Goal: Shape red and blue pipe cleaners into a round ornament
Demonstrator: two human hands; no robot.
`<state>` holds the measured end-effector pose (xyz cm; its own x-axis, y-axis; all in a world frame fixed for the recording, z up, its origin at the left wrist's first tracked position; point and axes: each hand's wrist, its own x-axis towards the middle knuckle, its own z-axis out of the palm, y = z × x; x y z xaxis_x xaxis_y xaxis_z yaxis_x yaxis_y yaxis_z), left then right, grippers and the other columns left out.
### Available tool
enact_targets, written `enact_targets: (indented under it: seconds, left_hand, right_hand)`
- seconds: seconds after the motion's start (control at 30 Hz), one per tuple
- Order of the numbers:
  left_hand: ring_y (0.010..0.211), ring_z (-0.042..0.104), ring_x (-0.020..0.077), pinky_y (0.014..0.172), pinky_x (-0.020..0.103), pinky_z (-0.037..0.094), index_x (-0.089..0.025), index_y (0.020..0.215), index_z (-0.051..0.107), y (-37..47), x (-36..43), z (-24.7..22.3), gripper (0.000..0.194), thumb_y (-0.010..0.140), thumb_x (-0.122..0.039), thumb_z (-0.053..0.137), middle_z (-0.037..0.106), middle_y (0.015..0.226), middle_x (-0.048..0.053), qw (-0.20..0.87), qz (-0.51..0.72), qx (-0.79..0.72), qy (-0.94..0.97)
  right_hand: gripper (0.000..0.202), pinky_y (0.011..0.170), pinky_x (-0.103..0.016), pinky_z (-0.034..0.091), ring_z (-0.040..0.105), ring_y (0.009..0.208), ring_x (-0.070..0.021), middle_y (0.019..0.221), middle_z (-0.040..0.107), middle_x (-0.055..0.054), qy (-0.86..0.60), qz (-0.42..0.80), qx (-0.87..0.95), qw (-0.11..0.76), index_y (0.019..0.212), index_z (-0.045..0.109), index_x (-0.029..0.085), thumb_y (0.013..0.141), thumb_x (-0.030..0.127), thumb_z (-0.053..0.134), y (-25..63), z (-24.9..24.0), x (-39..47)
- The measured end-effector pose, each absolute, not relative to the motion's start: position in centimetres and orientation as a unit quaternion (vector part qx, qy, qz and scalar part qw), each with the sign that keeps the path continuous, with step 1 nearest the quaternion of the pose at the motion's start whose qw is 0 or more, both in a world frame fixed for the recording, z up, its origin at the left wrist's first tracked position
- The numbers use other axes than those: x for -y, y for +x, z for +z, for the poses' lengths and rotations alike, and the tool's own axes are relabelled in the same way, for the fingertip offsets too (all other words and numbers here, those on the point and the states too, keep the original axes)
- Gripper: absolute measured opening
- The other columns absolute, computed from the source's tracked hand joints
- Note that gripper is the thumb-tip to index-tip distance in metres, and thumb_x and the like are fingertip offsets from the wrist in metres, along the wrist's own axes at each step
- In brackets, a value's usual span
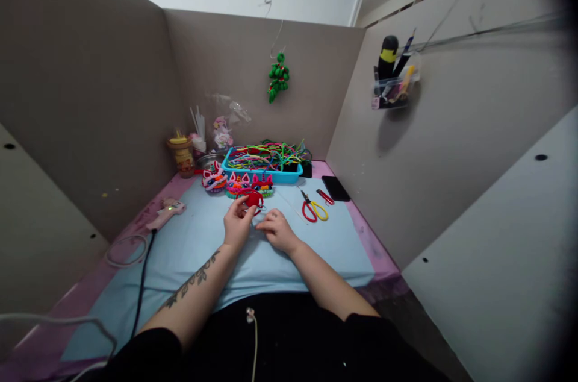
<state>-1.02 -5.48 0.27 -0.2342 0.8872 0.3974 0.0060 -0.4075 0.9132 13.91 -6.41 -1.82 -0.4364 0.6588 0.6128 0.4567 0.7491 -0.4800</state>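
Note:
My left hand (238, 223) is closed on a round red piece (254, 201) that looks like coiled and looped pipe cleaner, held above the table. Close to its right, my right hand (279, 231) has its fingers drawn together in a pinch; anything between them is too small to make out. Just behind the red piece stand colourful pipe-cleaner animal figures, one pink and white (214, 179), one pink and teal (238, 184) and one dark with orange and green (262, 185). Scissors (315, 207) with one red and one yellow handle lie to the right of my right hand.
A blue tray (289, 178) piled with pipe cleaners stands at the back. Right of it lie a red cutter-like tool (325, 197) and a black phone (336, 188). On the left are a pink glue gun (167, 213) with its cord and a drink cup (183, 157). Partition walls enclose three sides.

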Motion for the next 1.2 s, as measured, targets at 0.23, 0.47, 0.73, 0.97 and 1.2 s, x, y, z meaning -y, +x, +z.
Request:
enact_targets:
  seconds: [0.23, 0.47, 0.73, 0.97, 1.2]
  left_hand:
    - [0.046, 0.042, 0.0063, 0.047, 0.019, 0.033, -0.015, 0.109, 0.056, -1.6, 4.6, 0.4, 0.053, 0.065, -0.038, 0.072, 0.048, 0.055, -0.007, 0.415, 0.688, -0.428, 0.413]
    - [0.052, 0.045, 0.0078, 0.051, 0.020, 0.037, -0.016, 0.109, 0.059, -1.1, 5.4, 0.1, 0.044, 0.070, -0.034, 0.069, 0.051, 0.061, -0.005, 0.367, 0.639, -0.416, 0.533]
    - [0.052, 0.046, 0.0086, 0.050, 0.021, 0.037, -0.016, 0.108, 0.063, -0.9, 5.5, 0.0, 0.042, 0.071, -0.033, 0.068, 0.054, 0.061, -0.003, 0.384, 0.595, -0.404, 0.579]
    - [0.050, 0.046, 0.0079, 0.051, 0.021, 0.037, -0.012, 0.114, 0.060, -0.8, 5.5, 0.1, 0.048, 0.070, -0.032, 0.068, 0.055, 0.060, -0.003, 0.415, 0.570, -0.391, 0.592]
    - [0.048, 0.046, 0.0077, 0.049, 0.021, 0.038, -0.011, 0.114, 0.060, -0.7, 5.7, 0.2, 0.051, 0.068, -0.032, 0.069, 0.056, 0.059, -0.003, 0.431, 0.560, -0.387, 0.592]
  right_hand:
    - [0.029, 0.091, -0.042, 0.036, 0.046, 0.097, -0.0225, 0.090, 0.061, -0.004, -0.315, 0.086, 0.856, 0.400, 0.077, 0.072, 0.027, 0.068, 0.005, 0.056, 13.9, -1.2, 7.0]
    - [0.016, 0.081, -0.036, 0.043, 0.054, 0.082, -0.0201, 0.081, 0.063, -0.005, -0.450, 0.060, 0.705, 0.544, 0.093, 0.064, 0.020, 0.081, 0.017, 0.053, 14.6, -1.6, 6.1]
    - [0.012, 0.079, -0.034, 0.045, 0.057, 0.081, -0.0190, 0.082, 0.067, -0.005, -0.434, 0.018, 0.727, 0.532, 0.086, 0.064, 0.019, 0.083, 0.017, 0.052, 14.4, -1.8, 5.8]
    - [0.009, 0.076, -0.032, 0.046, 0.056, 0.080, -0.0187, 0.080, 0.065, -0.005, -0.452, 0.009, 0.690, 0.566, 0.086, 0.061, 0.019, 0.080, 0.017, 0.055, 14.6, -1.9, 6.0]
    - [0.007, 0.076, -0.033, 0.045, 0.056, 0.076, -0.0177, 0.075, 0.067, -0.003, -0.436, -0.016, 0.699, 0.566, 0.078, 0.062, 0.020, 0.082, 0.022, 0.057, 14.5, -1.2, 6.4]
